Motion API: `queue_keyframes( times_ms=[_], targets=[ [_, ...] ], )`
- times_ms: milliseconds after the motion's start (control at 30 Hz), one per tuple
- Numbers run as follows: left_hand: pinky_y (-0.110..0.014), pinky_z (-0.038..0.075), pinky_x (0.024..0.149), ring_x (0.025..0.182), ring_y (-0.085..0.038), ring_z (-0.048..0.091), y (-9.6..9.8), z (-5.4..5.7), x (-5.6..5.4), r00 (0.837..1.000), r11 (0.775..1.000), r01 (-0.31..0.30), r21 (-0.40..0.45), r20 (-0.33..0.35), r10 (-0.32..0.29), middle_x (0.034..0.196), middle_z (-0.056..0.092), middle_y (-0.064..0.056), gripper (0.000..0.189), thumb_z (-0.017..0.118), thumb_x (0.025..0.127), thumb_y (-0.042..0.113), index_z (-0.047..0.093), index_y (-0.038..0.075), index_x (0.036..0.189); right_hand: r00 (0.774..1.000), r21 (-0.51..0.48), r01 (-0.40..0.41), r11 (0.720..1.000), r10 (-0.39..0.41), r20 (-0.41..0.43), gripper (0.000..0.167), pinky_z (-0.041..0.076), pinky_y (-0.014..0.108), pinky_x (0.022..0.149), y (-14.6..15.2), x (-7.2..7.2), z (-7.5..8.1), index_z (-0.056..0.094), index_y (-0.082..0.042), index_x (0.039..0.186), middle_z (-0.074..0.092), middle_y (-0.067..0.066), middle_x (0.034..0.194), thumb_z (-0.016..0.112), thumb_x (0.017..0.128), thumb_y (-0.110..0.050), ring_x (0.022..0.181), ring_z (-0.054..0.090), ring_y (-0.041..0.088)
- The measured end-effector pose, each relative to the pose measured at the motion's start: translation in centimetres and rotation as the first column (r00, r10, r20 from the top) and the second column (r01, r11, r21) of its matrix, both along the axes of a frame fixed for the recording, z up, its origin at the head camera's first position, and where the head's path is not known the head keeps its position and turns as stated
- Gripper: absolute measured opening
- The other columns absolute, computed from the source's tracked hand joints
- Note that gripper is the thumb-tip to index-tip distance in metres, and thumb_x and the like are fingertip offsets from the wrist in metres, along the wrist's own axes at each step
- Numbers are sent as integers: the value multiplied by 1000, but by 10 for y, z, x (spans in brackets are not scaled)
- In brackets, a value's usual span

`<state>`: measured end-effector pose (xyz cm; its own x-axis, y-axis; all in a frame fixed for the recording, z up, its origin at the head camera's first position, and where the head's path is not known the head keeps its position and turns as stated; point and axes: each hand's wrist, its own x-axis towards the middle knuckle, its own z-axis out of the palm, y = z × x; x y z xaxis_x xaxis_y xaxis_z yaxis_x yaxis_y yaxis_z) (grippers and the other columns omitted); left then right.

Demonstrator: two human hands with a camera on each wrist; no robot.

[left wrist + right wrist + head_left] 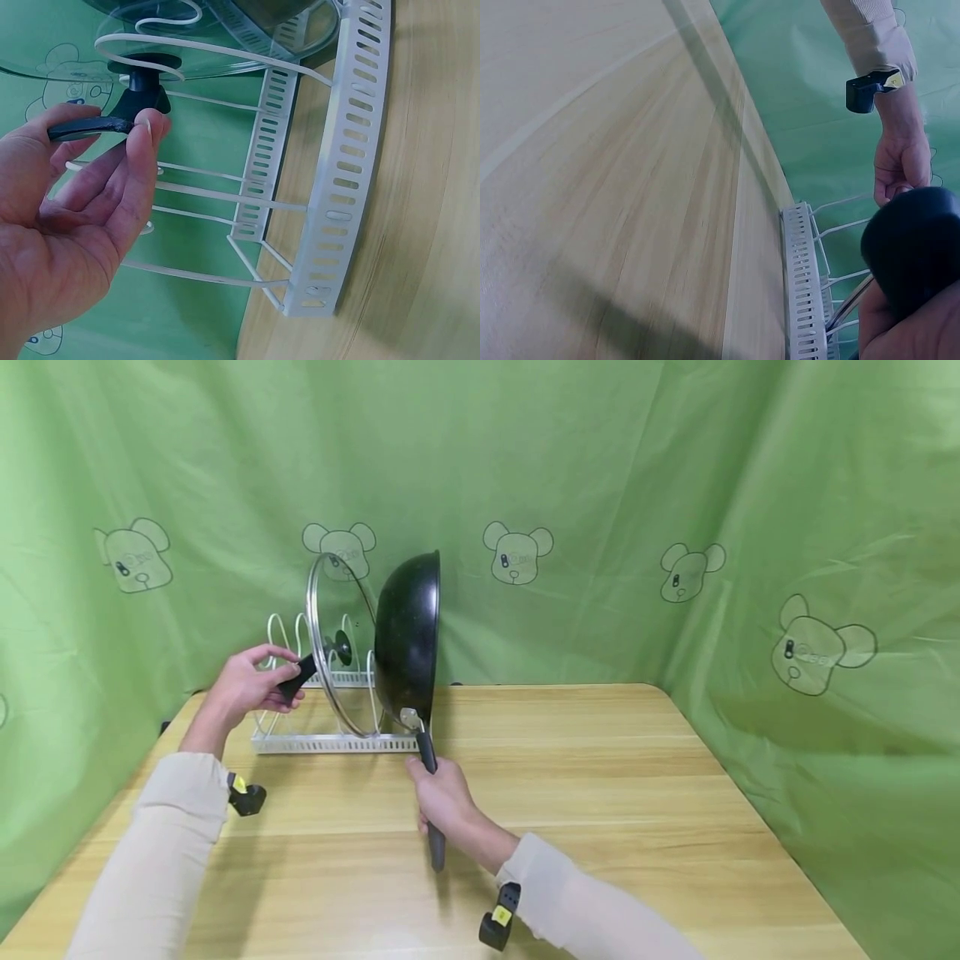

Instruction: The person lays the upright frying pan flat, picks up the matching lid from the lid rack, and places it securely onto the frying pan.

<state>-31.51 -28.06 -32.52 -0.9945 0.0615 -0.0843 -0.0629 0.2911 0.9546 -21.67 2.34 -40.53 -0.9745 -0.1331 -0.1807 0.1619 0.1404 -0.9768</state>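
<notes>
My left hand (262,681) pinches the black knob (298,678) on the glass lid (314,627), which stands up in the white rack (330,743) on the tabletop (600,777). My right hand (447,799) grips the long handle (426,752) of the black pan (405,635), tipped up beside the lid.

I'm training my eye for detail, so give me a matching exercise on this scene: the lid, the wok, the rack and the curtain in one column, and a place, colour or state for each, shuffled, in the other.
Column one
1. Glass lid
2. Wok
3. Rack
4. Curtain

Column two
A. White, standing on the table
B. Green, hanging behind the table
C. Held by its black handle in the left hand
D. Gripped by its long handle in the right hand

Right pairs: 1-C, 2-D, 3-A, 4-B
</notes>
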Motion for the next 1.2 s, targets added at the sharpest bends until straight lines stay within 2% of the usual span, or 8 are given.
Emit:
queue_keyframes(
  times_ms=[133,233,433,567,800,933,1067,1200],
  targets=[
    [-40,67,73,74,-24,76,0,0,1,1000,1000,1,6,2,-1,104,72,-30,45,55,105,15,41,2,146,1000,12,6,1000,-6,-15,31,38,22,28,-1,1,-1,51,-5,92,41,-4,47,52,105,-33,30,40,11],
    [-40,67,73,73,-22,76,-1,0,1,1000,1000,2,2,1,-2,106,71,-32,45,55,105,15,41,2,146,1000,20,7,1000,-6,-18,28,36,21,28,-2,1,-1,50,-6,89,41,-4,50,58,102,-29,30,40,10],
    [-41,67,75,77,-25,76,-3,-1,2,1000,1000,-3,-5,-3,3,104,73,-28,45,55,105,16,41,3,146,1000,7,-6,1000,6,-1,30,36,20,30,-3,3,1,43,-11,83,43,-2,61,72,87,-6,32,39,10],
    [-41,67,75,77,-25,76,-5,-2,1,1000,1000,-6,-4,-4,6,103,74,-27,46,55,105,17,41,3,146,1000,-6,1,1000,-1,10,28,36,19,30,-5,3,3,44,-10,84,44,0,62,68,82,5,33,39,10],
    [-39,67,73,79,-26,77,-7,-8,-3,1000,1000,-8,-3,-9,8,106,73,-29,48,56,105,18,41,4,149,1000,-42,6,999,-5,22,26,36,19,30,-4,4,5,45,-8,84,45,3,70,60,76,12,34,38,10],
    [-39,67,73,78,-25,77,-6,-8,-3,1000,1000,-12,1,-10,12,103,74,-27,48,57,105,18,41,5,148,999,-62,9,998,-7,33,27,36,19,31,-4,4,9,44,-9,81,44,3,71,56,72,13,35,38,10],
    [-39,67,73,75,-23,76,-5,-6,-5,1000,1000,-16,9,-6,16,93,75,-18,47,57,105,17,41,5,148,999,-73,8,997,-5,50,27,36,18,32,-3,3,12,44,-8,83,43,2,70,55,70,13,37,37,10],
    [-40,67,73,76,-25,76,-4,-6,-6,1000,1000,-18,9,-4,18,96,75,-21,48,57,105,17,41,5,148,998,-75,7,997,-2,62,28,36,18,33,-2,3,16,45,-7,87,44,1,69,56,70,13,38,38,10]
  ],
)
